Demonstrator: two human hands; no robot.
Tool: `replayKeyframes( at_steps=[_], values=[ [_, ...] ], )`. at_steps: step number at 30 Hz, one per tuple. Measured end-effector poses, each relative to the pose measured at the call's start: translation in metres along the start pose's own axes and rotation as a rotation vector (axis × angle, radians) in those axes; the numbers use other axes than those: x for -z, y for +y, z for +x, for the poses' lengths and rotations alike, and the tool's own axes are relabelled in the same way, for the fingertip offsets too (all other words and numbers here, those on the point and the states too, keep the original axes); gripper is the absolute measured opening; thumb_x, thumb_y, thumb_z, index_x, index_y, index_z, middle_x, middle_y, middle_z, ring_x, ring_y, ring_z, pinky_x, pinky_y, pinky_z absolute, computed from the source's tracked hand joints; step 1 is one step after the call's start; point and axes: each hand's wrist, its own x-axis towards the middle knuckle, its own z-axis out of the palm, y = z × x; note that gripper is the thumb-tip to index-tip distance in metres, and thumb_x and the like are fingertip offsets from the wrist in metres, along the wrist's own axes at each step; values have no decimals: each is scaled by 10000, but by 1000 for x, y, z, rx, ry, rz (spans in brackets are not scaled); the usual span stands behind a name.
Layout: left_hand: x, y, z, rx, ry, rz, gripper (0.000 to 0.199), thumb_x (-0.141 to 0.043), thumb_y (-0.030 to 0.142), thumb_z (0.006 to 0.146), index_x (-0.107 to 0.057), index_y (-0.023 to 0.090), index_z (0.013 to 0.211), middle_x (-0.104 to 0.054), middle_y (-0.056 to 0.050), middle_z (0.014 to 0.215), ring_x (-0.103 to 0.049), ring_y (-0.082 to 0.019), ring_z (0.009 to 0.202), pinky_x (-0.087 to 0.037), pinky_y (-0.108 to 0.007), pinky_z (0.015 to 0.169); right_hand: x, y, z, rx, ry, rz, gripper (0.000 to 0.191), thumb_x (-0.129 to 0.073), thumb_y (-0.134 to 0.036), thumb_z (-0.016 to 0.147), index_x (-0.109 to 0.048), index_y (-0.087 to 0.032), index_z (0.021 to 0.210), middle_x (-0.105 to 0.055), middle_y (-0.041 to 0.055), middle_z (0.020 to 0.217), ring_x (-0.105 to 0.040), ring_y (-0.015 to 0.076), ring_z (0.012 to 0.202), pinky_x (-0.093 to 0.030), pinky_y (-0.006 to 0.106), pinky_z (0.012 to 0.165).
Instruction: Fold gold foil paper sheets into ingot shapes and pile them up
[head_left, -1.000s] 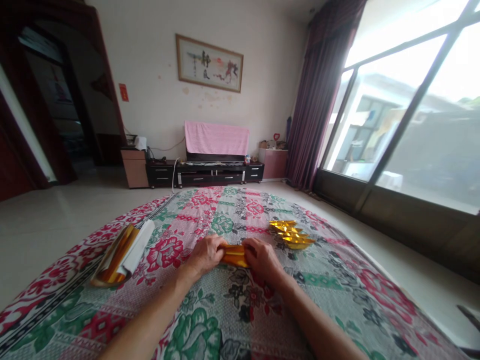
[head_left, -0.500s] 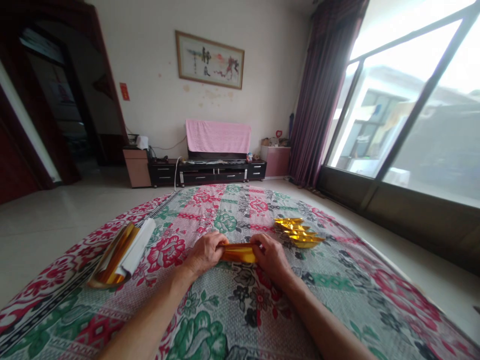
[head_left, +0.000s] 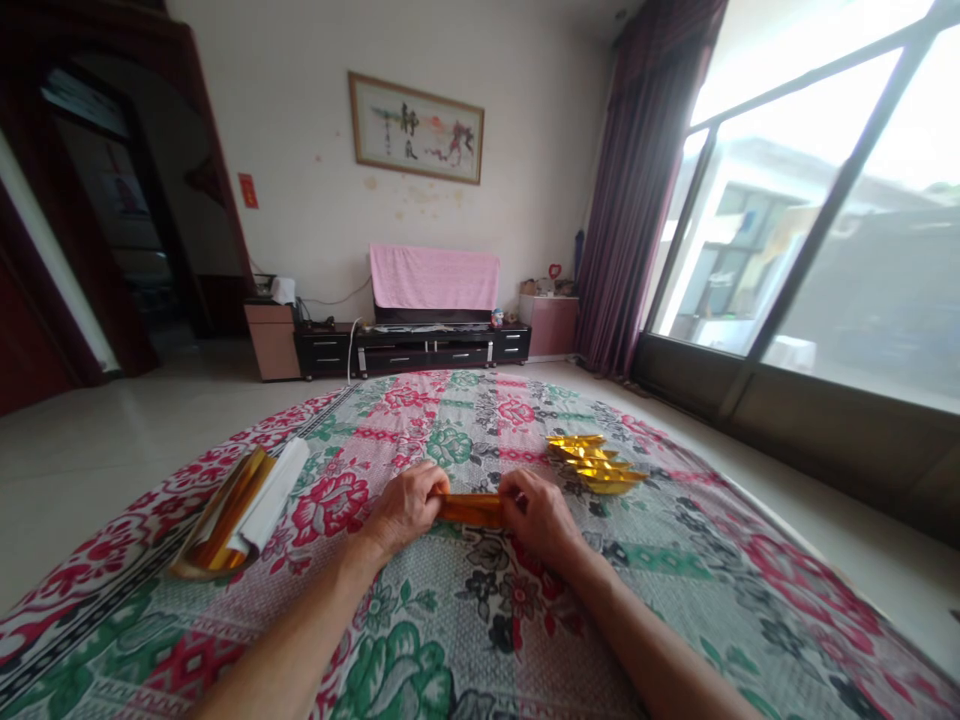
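Between my two hands a strip of gold foil paper point(head_left: 472, 510) is stretched level, just over the patterned cloth. My left hand point(head_left: 411, 505) pinches its left end, with thumb and fingers closed. The right end is gripped by my right hand point(head_left: 541, 512), whose fingers are also closed. Beyond my right hand lies a row of several folded gold paper ingots point(head_left: 600, 465), tucked against one another. To the left rests an open packet point(head_left: 238, 520) with gold and white sheets sticking out of it.
A flowered cloth point(head_left: 405, 665) in red, green and grey covers the round table. Past it stand a low black TV cabinet point(head_left: 427, 350) and a television under a pink towel point(head_left: 435, 277). Purple curtains point(head_left: 622, 200) and a large window are on the right.
The gold foil paper looks flatter and narrower between my hands, and its bright lower part no longer shows. Both hands stay in nearly the same place, gripping its ends.
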Motion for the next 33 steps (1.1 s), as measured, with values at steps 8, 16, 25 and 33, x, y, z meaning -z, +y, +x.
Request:
replayKeyframes(
  at_steps=[8, 16, 25, 33],
  values=[
    [2, 9, 1, 9, 48, -25, 132, -454, 93, 716, -541, 192, 712, -563, 1, 704, -525, -136, 685, -392, -235, 651, 3, -3, 0, -66, 21, 82, 283, -508, -143, 713, -590, -190, 979, -647, 11, 825, -566, 132, 676, -428, 236, 664],
    [7, 25, 6, 226, 62, -319, 120, -512, 163, 679, -588, 175, 771, -615, 14, 666, -564, -123, 628, -418, -207, 593, 3, -2, 6, -325, 104, 646, 358, -537, -254, 721, -542, -176, 1070, -624, 12, 791, -568, 129, 633, -436, 226, 565],
    [15, 22, 5, 525, 29, -879, 383, -579, 229, 622, -547, 153, 996, -614, 19, 681, -535, -106, 519, -417, -198, 460, 2, -2, 4, -283, 74, 945, 636, -460, -142, 666, -341, -305, 1270, -537, 32, 1075, -627, 153, 827, -493, 291, 708],
    [26, 19, 0, 598, -221, -1091, 531, -601, 191, 590, -525, 135, 1112, -611, 10, 650, -527, -102, 524, -400, -172, 411, -5, -2, 1, -85, 72, 737, 642, -414, -59, 673, -374, -287, 1271, -467, 68, 1261, -523, 181, 1094, -470, 316, 834]
  ],
)
